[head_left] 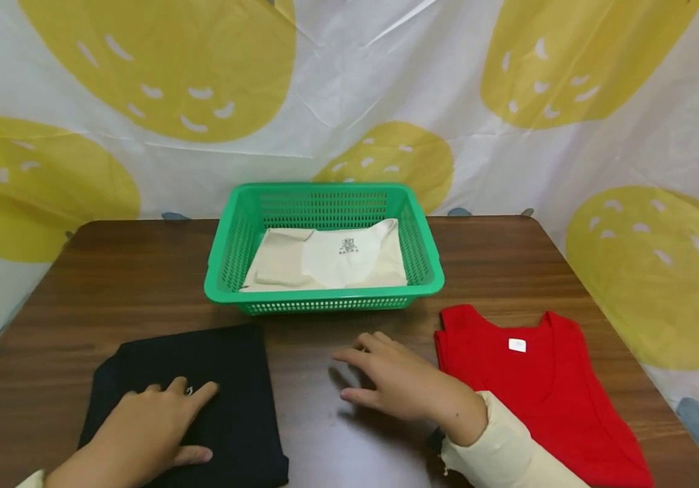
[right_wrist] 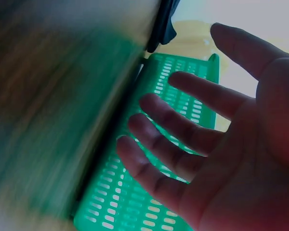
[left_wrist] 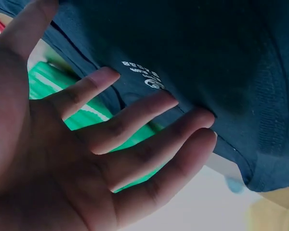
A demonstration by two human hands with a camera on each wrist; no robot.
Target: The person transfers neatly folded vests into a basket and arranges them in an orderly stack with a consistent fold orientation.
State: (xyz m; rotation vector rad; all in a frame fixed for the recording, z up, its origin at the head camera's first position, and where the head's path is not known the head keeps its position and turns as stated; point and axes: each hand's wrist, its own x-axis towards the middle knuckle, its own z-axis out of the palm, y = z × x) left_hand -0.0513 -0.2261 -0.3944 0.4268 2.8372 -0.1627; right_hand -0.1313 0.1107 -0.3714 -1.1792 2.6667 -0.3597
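Observation:
A folded black shirt (head_left: 227, 379) lies on the left of the table, with a small white print visible in the left wrist view. My left hand (head_left: 148, 427) rests on it, fingers spread and fingertips touching the cloth (left_wrist: 183, 57). Over the bare wood between the black shirt and a red garment (head_left: 520, 379), my right hand (head_left: 394, 379) hovers with its fingers loosely extended and nothing in them. That red garment lies folded with its neckline and white label facing up. Part of it is hidden behind the right forearm.
A green plastic basket (head_left: 325, 295) stands at the back middle of the table (head_left: 142, 278). Inside it lies a folded cream shirt (head_left: 349, 254) with a dark print. Behind the table hangs a white cloth (head_left: 361, 61) with yellow fruit shapes.

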